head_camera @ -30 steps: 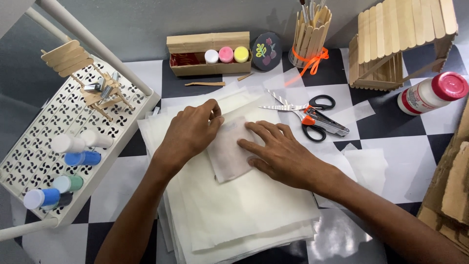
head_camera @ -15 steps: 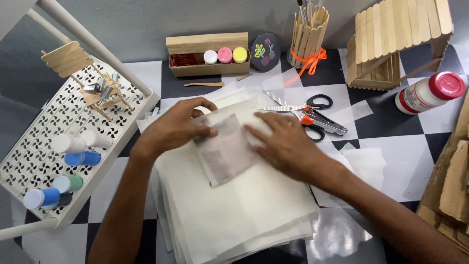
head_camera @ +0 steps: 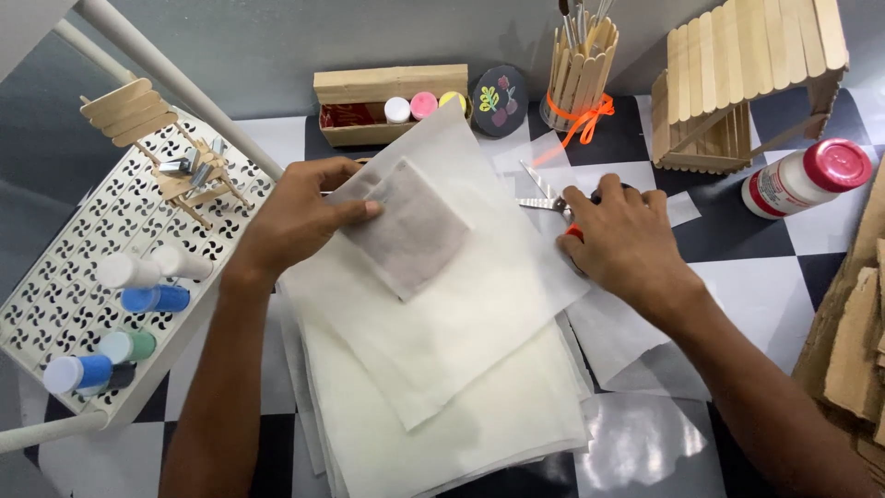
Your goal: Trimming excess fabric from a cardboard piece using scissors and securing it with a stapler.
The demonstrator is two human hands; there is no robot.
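Observation:
My left hand [head_camera: 300,217] grips a large sheet of thin white paper [head_camera: 461,314] together with a small folded grey-white piece [head_camera: 415,235] lying on top of it, lifted off the stack of white sheets [head_camera: 479,433]. My right hand [head_camera: 622,240] rests over the scissors [head_camera: 544,198] on the checkered table; only the blades show beyond my fingers, and I cannot tell whether the fingers are closed on the handles.
A white perforated tray [head_camera: 64,277] on the left holds paint bottles and a stick chair. At the back stand a wooden box of paint pots [head_camera: 387,101], a brush holder [head_camera: 581,74], a stick house [head_camera: 747,83] and a glue bottle [head_camera: 807,180]. Cardboard [head_camera: 857,341] lies right.
My left hand lifted the top sheet with the folded piece up and toward the back. My right hand left the paper and moved right onto the scissors.

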